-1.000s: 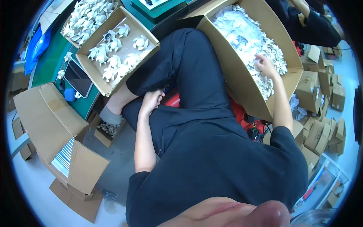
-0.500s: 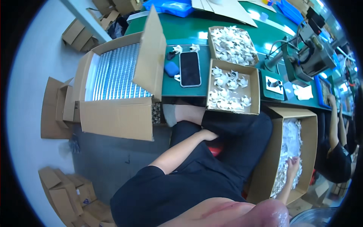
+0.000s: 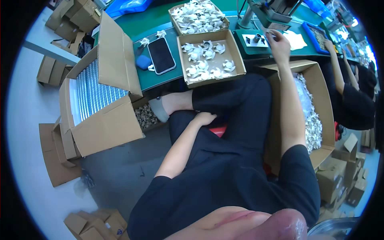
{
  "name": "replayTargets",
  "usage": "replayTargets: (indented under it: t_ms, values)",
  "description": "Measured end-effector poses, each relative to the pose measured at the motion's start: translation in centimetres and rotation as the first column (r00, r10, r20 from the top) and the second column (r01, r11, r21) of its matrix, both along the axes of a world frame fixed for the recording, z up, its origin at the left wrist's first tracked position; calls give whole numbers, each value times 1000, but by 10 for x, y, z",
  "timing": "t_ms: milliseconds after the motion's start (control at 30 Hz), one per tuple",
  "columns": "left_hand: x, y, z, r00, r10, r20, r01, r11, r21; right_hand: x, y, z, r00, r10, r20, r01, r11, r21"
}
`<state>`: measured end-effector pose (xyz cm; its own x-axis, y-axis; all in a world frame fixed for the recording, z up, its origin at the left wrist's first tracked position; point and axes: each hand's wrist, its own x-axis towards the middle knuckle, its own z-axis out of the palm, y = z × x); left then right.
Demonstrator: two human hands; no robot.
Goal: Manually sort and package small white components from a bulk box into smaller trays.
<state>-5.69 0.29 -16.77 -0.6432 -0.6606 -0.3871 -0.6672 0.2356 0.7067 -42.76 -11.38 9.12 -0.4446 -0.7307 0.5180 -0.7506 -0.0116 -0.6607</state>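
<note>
Seated at green bench, right hand up at the press fixture, left hand idle in lap.

Big carton (image 3: 320, 86) of white parts stands at right, against the leg; a knee shift could tip or spill it. Shallow tray (image 3: 211, 58) overhangs the green bench (image 3: 160, 78) edge, phone (image 3: 161, 55) just left of it; a bump could slide either off. Right hand (image 3: 279, 45) fingers curled near small metal parts (image 3: 257, 39); grip unclear, pinch risk under the press. Left hand (image 3: 205, 119) loosely closed on thigh, holding nothing.
</note>
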Motion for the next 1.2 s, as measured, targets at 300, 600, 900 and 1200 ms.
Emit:
replayTargets:
  t_ms: [300,600,900,1200]
  values:
    - [12,2,-10,996,58,67,-65,992,107,15,4,-6,982,147,-115,-154,987,-52]
    - [0,-3,-2,999,-36,33,33,995,89,25,13,-6,930,305,-207,-321,946,-47]
    - [-4,-9,0,1000,-22,-11,24,987,162,11,1,-12,806,203,-556,-339,928,-154]
    - [3,-17,-43,996,-84,30,78,983,165,-9,-6,-5,963,224,-149,-241,964,-112]
